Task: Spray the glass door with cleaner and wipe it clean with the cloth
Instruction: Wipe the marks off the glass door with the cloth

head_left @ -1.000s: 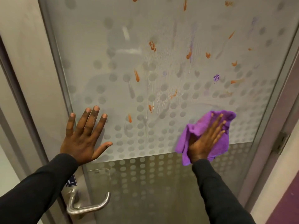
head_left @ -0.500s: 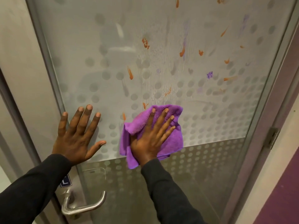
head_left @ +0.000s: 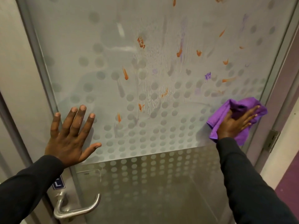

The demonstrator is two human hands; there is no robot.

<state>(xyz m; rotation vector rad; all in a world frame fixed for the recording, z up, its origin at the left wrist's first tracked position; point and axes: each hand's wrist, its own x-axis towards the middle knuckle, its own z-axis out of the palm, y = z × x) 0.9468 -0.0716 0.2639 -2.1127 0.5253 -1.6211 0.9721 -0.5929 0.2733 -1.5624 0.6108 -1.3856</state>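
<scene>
1. From the head camera, the glass door (head_left: 113,38) fills nearly everything. It is frosted and patterned with rows of grey dots, and a clearer band runs across its lower part.
2. The left hand (head_left: 69,139) lies flat against the glass near the door's left edge, above the handle. Its fingers (head_left: 80,120) are spread wide and straight and hold nothing, and the thumb sticks out to the right.
3. The right hand (head_left: 233,125) presses a purple cloth (head_left: 239,104) onto the glass at the door's right edge, just above the line where the frosted band ends. Its fingers (head_left: 247,115) are stretched almost straight over the cloth, pointing up and to the right. They push on it rather than curl round it.
4. The cloth is bunched. It shows above and below the hand, and its right end reaches the metal frame (head_left: 275,75).
5. Orange smears (head_left: 125,74) are scattered over the middle and upper glass, above and between the two hands. A small purple scribble (head_left: 207,76) sits right of centre, with fainter purple streaks higher up.
6. Wet droplets and thin runs (head_left: 153,50) cover the central part of the glass.
7. A metal lever handle (head_left: 77,210) sits at lower left, below the left wrist. A small blue label (head_left: 58,183) marked with a white L is just above it.
8. A hinge (head_left: 272,139) is fixed to the right frame, near the cloth's lower edge.
9. Both arms wear dark sleeves (head_left: 250,183).
</scene>
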